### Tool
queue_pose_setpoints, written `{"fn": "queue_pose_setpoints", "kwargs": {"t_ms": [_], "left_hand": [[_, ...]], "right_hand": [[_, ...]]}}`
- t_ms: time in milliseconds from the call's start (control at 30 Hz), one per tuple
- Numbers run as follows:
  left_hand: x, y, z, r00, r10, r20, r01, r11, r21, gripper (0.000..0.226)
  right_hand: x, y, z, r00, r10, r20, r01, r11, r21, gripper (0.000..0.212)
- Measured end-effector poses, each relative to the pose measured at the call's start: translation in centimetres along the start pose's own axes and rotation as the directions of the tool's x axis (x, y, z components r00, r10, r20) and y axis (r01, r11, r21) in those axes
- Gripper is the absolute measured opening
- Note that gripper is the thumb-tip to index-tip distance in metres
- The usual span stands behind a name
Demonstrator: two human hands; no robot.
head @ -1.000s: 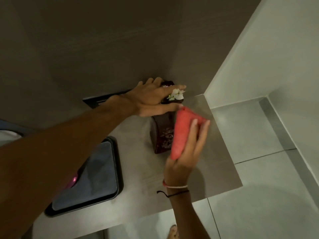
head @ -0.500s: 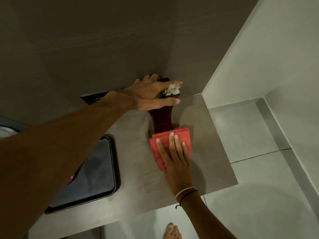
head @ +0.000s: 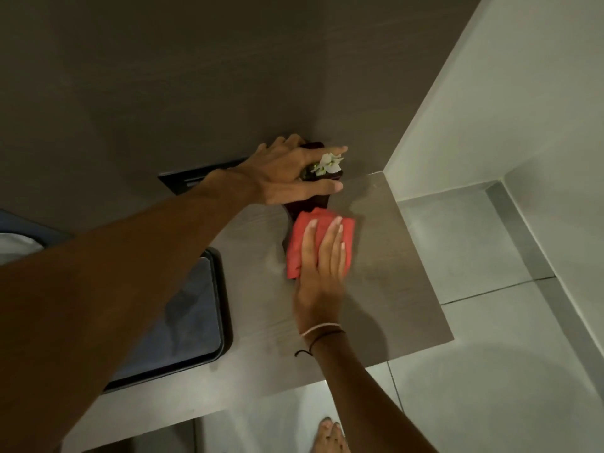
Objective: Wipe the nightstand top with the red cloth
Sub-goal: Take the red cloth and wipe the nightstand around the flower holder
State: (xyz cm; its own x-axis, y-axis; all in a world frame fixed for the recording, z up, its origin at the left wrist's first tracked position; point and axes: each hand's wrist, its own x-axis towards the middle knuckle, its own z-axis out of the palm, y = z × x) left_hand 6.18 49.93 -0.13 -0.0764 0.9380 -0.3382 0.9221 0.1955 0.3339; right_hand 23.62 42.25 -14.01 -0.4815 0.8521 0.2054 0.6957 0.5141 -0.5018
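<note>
The folded red cloth (head: 299,248) lies flat on the grey-brown nightstand top (head: 392,273), pressed down by my right hand (head: 322,276) with fingers spread over it. My left hand (head: 287,174) grips the top of a dark red vase (head: 313,202) holding a small white flower (head: 328,163), tilted or lifted against the back wall just beyond the cloth. The vase's lower part is hidden behind the cloth and my hands.
A black tray (head: 183,325) sits on the left of the nightstand top, partly under my left arm. A dark wall panel (head: 192,178) is set in the wall behind. The tiled floor (head: 490,371) lies to the right, and a bare foot (head: 330,436) shows below the front edge.
My right hand brought the cloth down from the air onto the top and slid it right and back under the vase. My left hand kept its hold on the vase.
</note>
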Motion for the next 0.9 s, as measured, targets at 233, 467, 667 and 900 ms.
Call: {"fn": "queue_pose_setpoints", "kwargs": {"t_ms": [233,467,667,900], "left_hand": [[-0.4,-0.4,0.0,1.000,0.002,0.014,-0.003,0.999,0.048,0.077],[-0.5,-0.4,-0.2,1.000,-0.017,-0.008,0.017,1.000,0.001,0.076],[-0.6,-0.2,0.7,0.999,-0.032,-0.022,0.033,0.999,0.025,0.081],[-0.7,0.0,1.2,0.999,-0.021,-0.038,0.023,0.999,0.044,0.082]], "right_hand": [[-5.3,5.1,0.7,0.966,-0.121,0.227,0.188,0.935,-0.302,0.077],[-8.5,5.2,-3.1,0.938,0.027,0.345,-0.074,0.990,0.124,0.063],[-4.8,2.4,-3.0,0.849,0.515,-0.118,-0.423,0.795,0.435,0.075],[-4.0,-1.7,1.2,0.888,0.446,0.113,-0.458,0.880,0.124,0.077]]}}
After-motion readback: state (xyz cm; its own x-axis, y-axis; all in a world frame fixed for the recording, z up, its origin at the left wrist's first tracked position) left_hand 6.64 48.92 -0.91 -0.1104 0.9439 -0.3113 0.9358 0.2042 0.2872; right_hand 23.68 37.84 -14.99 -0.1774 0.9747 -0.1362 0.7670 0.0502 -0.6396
